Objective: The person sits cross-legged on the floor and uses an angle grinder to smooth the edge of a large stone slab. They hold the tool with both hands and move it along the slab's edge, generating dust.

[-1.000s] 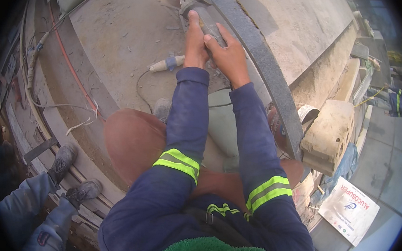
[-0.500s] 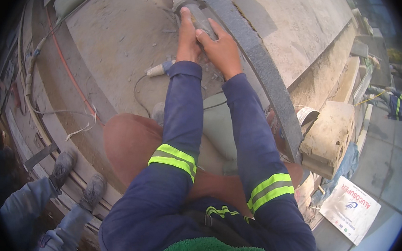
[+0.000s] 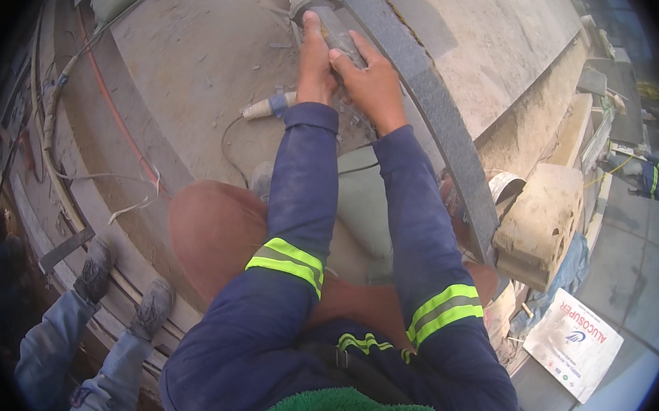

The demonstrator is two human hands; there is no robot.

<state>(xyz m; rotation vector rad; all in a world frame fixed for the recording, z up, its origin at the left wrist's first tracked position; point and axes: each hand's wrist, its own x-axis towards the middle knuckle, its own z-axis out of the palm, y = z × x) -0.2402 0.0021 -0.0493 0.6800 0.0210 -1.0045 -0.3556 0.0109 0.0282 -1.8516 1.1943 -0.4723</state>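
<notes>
Both hands grip a dusty grey angle grinder along the inner edge of a curved grey stone strip. My left hand wraps the tool body near its head, thumb pointing up along it. My right hand closes around the body further back, just to the right of the left. The grinder's head is at the top of the view, against the strip; its disc is hard to make out. Below my hands a white and blue plug connector lies on the dusty board with a thin cable.
A red hose and cables run down the left. Another person's boots stand at lower left. A concrete block, a blue plastic sheet and a white printed sheet sit at right. A co-worker bends at far right.
My hands and the grinder shifted slightly up and left, then a little back rightward. The co-worker at far right has moved a little lower in the view.
</notes>
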